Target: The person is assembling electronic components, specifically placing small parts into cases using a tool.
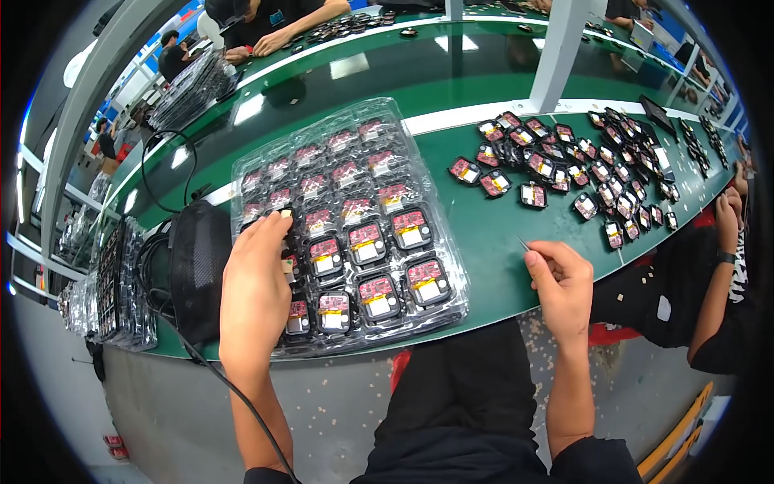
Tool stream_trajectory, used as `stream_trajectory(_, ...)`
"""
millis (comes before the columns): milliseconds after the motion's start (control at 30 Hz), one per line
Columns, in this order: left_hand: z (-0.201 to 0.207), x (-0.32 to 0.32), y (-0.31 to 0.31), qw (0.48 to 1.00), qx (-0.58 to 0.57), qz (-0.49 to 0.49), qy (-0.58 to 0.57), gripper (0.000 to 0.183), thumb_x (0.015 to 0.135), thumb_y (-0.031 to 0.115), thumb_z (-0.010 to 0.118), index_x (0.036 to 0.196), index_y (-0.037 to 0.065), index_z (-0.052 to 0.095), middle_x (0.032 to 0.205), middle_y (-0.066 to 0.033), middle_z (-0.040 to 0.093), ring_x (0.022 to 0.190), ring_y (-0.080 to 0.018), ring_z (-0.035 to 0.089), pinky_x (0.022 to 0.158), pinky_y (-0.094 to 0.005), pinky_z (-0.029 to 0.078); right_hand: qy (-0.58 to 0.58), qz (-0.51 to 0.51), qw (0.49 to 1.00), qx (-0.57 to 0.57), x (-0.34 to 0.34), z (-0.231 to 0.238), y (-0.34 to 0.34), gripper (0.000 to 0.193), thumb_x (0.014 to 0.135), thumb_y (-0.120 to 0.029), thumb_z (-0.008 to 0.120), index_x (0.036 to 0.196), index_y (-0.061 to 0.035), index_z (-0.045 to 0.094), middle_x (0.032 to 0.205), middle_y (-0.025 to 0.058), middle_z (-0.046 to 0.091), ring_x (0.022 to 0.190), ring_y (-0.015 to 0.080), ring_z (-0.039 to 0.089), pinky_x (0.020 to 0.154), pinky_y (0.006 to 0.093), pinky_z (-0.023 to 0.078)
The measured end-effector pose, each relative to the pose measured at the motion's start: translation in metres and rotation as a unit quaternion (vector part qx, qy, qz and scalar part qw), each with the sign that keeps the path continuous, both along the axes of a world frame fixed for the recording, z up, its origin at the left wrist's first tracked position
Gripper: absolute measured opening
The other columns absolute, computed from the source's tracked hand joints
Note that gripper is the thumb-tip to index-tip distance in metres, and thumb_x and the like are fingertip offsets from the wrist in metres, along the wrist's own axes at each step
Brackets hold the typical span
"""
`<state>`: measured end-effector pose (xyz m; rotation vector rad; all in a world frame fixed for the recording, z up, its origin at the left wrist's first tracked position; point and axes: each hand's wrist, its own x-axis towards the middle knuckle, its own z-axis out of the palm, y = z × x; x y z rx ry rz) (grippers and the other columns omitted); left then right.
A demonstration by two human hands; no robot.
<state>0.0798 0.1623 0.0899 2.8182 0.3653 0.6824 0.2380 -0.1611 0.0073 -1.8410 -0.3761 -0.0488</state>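
A clear plastic blister tray [447, 242] lies on the green work surface, holding several small black-cased electronic modules [378, 296] with red circuit boards, white labels and yellow strips. My left hand [256, 278] reaches over the tray's left side, fingers stretched out and thumb apart, covering some modules there. A small pale-yellow piece [285, 214] is at a fingertip. To the right of the tray, my right hand [562, 278] pinches a thin pointed metal tool, apparently tweezers [522, 242]; most of it is hidden in the fingers.
A heap of loose modules [556, 157] spreads across the right of the bench. A black mesh pouch [201, 262] and a cable lie left of the tray, near stacked trays [121, 282]. A grey post [558, 60] rises behind. Co-workers sit opposite and at right.
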Motion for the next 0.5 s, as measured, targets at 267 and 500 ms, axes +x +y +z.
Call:
stream_trajectory(267,0.0,0.007,0.008,0.999,-0.013,0.037,-0.02,0.033,0.085,-0.012,0.062,0.112,-0.002,0.077,0.113,-0.0165,0.076,0.108,-0.0345,0.067,0.097,-0.0406,0.054,-0.004,0.02,1.0,-0.022,-0.003,0.005,-0.002,0.016,0.094,-0.007,0.076,0.105,0.004,0.076,0.078,0.0056,0.064,0.065,0.009,0.052,0.057,0.0265,0.041)
stream_trajectory(500,0.002,0.012,0.02,0.997,-0.045,0.022,-0.05,0.017,0.084,-0.009,0.069,0.098,-0.005,0.076,0.103,-0.0184,0.077,0.095,-0.0345,0.073,0.085,-0.0386,0.058,-0.005,0.021,0.999,-0.031,-0.003,0.004,-0.001,0.017,0.095,-0.009,0.076,0.106,0.0037,0.076,0.079,0.007,0.065,0.065,0.0104,0.054,0.058,0.0271,0.042)
